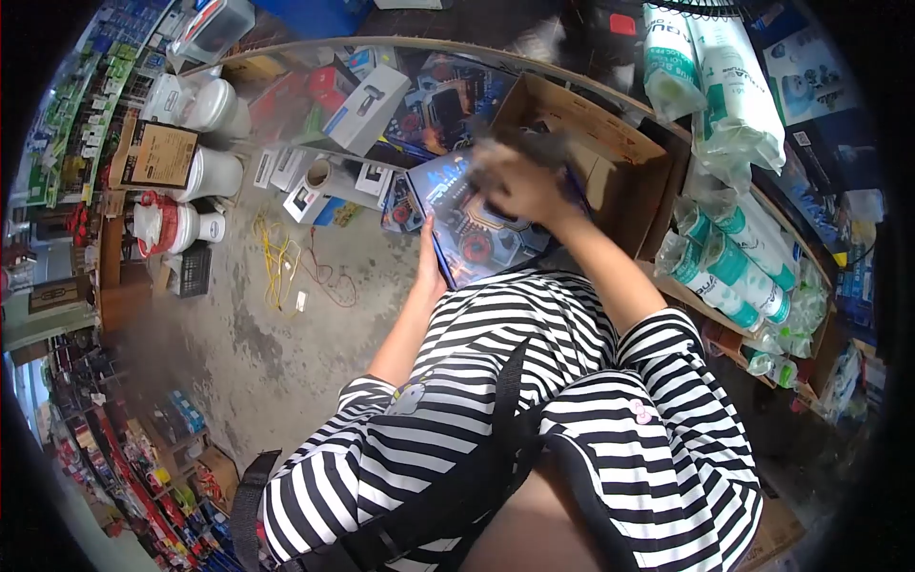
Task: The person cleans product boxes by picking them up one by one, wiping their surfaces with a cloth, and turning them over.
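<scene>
A dark blue printed box (pixel 477 234) with orange and red pictures is held tilted in front of my body. My left hand (pixel 431 259) grips its left edge, with the fingers along the side. Over the box's upper right part is my right hand (pixel 519 186), smeared by motion, with a dark blurred thing (pixel 543 148) at its fingers that I cannot make out. Just beyond it stands an open brown cardboard box (pixel 624 172). Behind the held box lies another dark printed box (pixel 448 100), beside a white box (pixel 367 110).
Wrapped teal-and-white cylinders (pixel 734 86) stand at the upper right, with more in a carton (pixel 734 272) below. White buckets (pixel 214 176) and a black basket (pixel 194 271) are at the left. Yellow and red cords (pixel 276 262) lie on the concrete floor (pixel 257 353). Stocked shelves line the far left.
</scene>
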Motion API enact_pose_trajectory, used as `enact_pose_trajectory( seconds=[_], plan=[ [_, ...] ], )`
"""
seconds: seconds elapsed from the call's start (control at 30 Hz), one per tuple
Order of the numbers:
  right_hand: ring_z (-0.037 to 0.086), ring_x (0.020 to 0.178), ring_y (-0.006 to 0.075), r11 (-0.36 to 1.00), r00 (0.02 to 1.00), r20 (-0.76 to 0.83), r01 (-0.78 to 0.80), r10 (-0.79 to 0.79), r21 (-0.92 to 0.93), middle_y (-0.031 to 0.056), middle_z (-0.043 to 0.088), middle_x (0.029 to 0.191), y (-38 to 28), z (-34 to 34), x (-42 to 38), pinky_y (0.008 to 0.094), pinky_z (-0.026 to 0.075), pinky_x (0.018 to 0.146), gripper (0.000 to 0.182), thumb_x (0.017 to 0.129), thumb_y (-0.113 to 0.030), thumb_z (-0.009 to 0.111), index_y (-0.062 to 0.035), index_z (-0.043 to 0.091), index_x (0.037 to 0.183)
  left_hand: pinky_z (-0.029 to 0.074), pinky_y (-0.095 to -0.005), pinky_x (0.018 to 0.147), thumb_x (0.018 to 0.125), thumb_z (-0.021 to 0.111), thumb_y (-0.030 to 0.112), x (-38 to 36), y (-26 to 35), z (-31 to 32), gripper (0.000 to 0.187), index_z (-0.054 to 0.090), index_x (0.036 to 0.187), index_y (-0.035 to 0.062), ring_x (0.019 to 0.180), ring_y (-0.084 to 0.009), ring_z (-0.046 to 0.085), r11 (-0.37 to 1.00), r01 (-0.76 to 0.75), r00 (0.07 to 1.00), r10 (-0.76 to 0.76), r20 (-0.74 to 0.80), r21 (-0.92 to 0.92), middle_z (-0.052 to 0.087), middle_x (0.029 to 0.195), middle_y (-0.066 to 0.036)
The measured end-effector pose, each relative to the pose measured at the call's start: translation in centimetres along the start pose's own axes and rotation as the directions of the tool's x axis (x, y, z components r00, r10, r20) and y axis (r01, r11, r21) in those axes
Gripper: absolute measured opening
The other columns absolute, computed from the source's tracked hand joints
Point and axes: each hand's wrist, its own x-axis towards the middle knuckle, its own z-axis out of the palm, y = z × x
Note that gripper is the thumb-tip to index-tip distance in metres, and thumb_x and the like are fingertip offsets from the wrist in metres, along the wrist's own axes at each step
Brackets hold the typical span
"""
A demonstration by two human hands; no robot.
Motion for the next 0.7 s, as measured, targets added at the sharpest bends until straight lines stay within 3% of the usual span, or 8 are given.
enact_pose_trajectory(
  seconds=[0.17, 0.27, 0.37, 0.43, 0.53, 0.6, 0.67, 0.7],
  plan=[
    [0.03, 0.136, 0.0328, 0.933, 0.921, 0.208, 0.285, -0.33, 0.22, 0.0134, 0.032, 0.148, -5.8, 1.0, -3.7, 0.0444, 0.035, 0.105, 0.066, 0.071, -0.028, 0.057, -0.0235, 0.044, 0.136, 0.054, -0.038, 0.071, 0.081, 0.043, 0.073, 0.1, -0.6, -0.6, 0.077, 0.049, 0.127, 0.0108, 0.088, -0.0249, 0.063, 0.998, -0.023, 0.999, 0.02, -0.051, -0.065, 0.062, 0.106, -0.011],
    [0.028, 0.137, 0.0344, 0.888, 0.898, 0.241, 0.263, -0.369, 0.377, 0.014, 0.033, 0.147, -3.7, -1.8, -5.5, 0.0449, 0.033, 0.107, 0.067, 0.069, -0.027, 0.056, -0.0235, 0.046, 0.135, 0.048, -0.0405, 0.088, 0.083, 0.044, 0.069, 1.4, -0.6, -0.9, 0.078, 0.044, 0.132, 0.0077, 0.106, -0.0259, 0.055, 0.991, -0.121, 0.992, 0.119, -0.035, -0.052, 0.054, 0.123, -0.011],
    [0.041, 0.128, 0.0355, 0.978, 0.963, 0.269, -0.061, 0.005, 0.201, 0.016, 0.04, 0.14, 0.2, -3.7, -6.2, 0.0419, 0.037, 0.105, 0.065, 0.07, -0.022, 0.059, -0.019, 0.048, 0.133, 0.04, -0.0374, 0.098, 0.083, 0.048, 0.066, -0.5, 0.6, 0.8, 0.079, 0.039, 0.135, 0.0079, 0.114, -0.0236, 0.05, 1.0, -0.026, 0.999, 0.026, -0.04, 0.003, 0.05, 0.128, -0.01],
    [0.044, 0.125, 0.0353, 0.997, 0.998, -0.037, -0.056, 0.057, 0.046, 0.0167, 0.039, 0.141, 5.4, -2.6, -5.7, 0.0419, 0.04, 0.101, 0.06, 0.073, -0.022, 0.064, -0.0161, 0.049, 0.131, 0.041, -0.0377, 0.098, 0.083, 0.052, 0.063, 0.6, -0.2, -0.7, 0.077, 0.039, 0.135, 0.0076, 0.114, -0.0236, 0.05, 1.0, -0.024, 0.999, 0.024, -0.021, 0.021, 0.05, 0.129, -0.01],
    [0.05, 0.119, 0.0366, 0.991, 0.971, -0.198, -0.133, 0.137, 0.033, 0.019, 0.047, 0.134, 8.2, -4.2, -4.2, 0.0437, 0.042, 0.096, 0.06, 0.075, -0.028, 0.066, -0.0113, 0.05, 0.13, 0.041, -0.0377, 0.097, 0.082, 0.063, 0.052, 0.9, -0.2, -1.1, 0.07, 0.043, 0.131, 0.0068, 0.111, -0.0235, 0.052, 0.999, -0.018, 1.0, 0.019, 0.024, -0.036, 0.052, 0.126, -0.009],
    [0.055, 0.111, 0.039, 0.813, 0.809, -0.114, -0.553, 0.576, 0.18, 0.0225, 0.055, 0.123, 9.3, -3.2, -3.7, 0.0434, 0.044, 0.092, 0.059, 0.076, -0.031, 0.066, -0.0059, 0.05, 0.127, 0.042, -0.0378, 0.096, 0.081, 0.066, 0.047, 0.5, -0.2, -1.0, 0.065, 0.046, 0.127, 0.0063, 0.11, -0.0231, 0.052, 0.999, -0.021, 1.0, 0.022, -0.015, 0.039, 0.054, 0.123, -0.009],
    [0.06, 0.102, 0.0364, 0.772, 0.762, -0.199, -0.533, 0.616, 0.345, 0.0206, 0.062, 0.113, 10.7, -1.5, -4.7, 0.0396, 0.046, 0.088, 0.057, 0.079, -0.038, 0.063, -0.0055, 0.053, 0.125, 0.045, -0.0379, 0.092, 0.08, 0.068, 0.039, 0.2, 0.1, -1.2, 0.055, 0.051, 0.12, 0.0056, 0.104, -0.0239, 0.056, 0.999, 0.042, 0.999, -0.042, -0.025, -0.007, 0.058, 0.115, -0.01],
    [0.062, 0.098, 0.0329, 0.368, 0.599, 0.072, -0.578, 0.797, 0.729, 0.0176, 0.063, 0.111, 11.1, -1.2, -5.1, 0.0375, 0.047, 0.086, 0.057, 0.08, -0.042, 0.061, -0.0065, 0.054, 0.124, 0.046, -0.038, 0.09, 0.08, 0.068, 0.037, 0.1, 0.2, -1.3, 0.052, 0.052, 0.118, 0.0053, 0.101, -0.0244, 0.057, 0.998, 0.065, 0.998, -0.065, -0.013, -0.009, 0.06, 0.112, -0.011]
  ],
)
